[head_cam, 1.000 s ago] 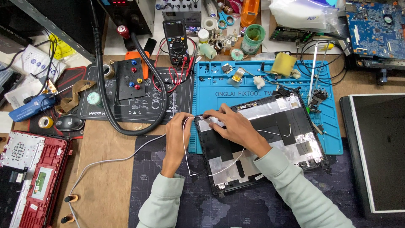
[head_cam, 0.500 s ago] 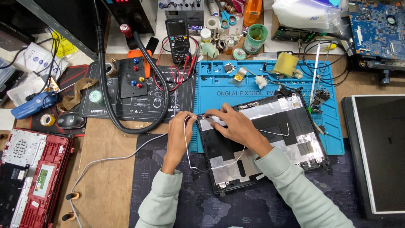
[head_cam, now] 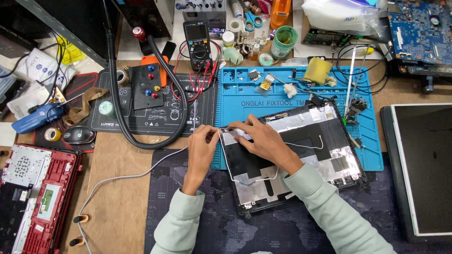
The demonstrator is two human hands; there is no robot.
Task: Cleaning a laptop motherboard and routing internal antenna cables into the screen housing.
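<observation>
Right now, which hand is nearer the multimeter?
Left. The left hand sits almost straight below the multimeter, at the laptop lid's top-left corner. The right hand lies further right, on the lid.

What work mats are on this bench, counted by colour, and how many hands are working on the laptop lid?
Blue mat: 1
Black mat: 1
Dark map-print mat: 1
Mats in total: 3
Hands at the laptop lid: 2, the left hand and the right hand, both at its upper left corner by the white cable.
</observation>
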